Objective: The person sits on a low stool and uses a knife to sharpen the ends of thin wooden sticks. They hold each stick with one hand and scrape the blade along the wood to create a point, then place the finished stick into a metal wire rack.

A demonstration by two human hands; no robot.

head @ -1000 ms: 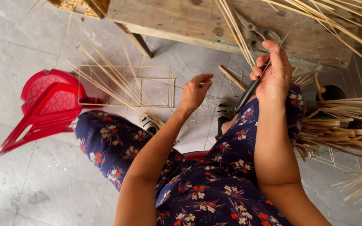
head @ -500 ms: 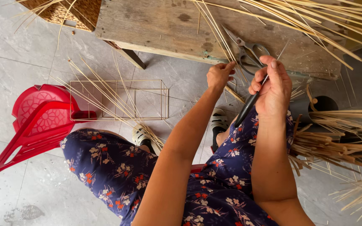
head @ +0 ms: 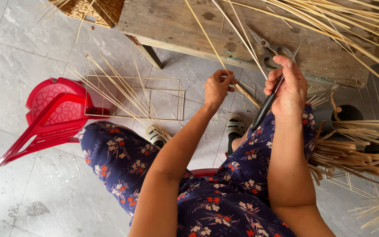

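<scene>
left hand (head: 217, 87): reaching up toward the bench edge, fingertips pinching together on a thin bamboo strip (head: 207, 37) that is slanting up across the wooden workbench (head: 172, 26).
right hand (head: 288, 87): fingers curling shut around a dark-handled tool (head: 266, 105), thumb lying along it; the handle is pointing down toward the lap, and the tip is too thin to make out.
bamboo strip: running from the pinch up and left over the bench top; a lower piece is continuing down-right between the two hands.
shears (head: 268, 50): lying on the workbench just above the right hand, not touching it.
loose strips (head: 343, 22): spreading over the right part of the bench.
red plastic chair (head: 44, 118): lying tipped on the tiled floor to the left.
stick frame (head: 137, 98): sitting on the floor beside the chair, near the left knee.
bundle of split bamboo (head: 352, 153): piling up at the right, next to the right forearm.
</scene>
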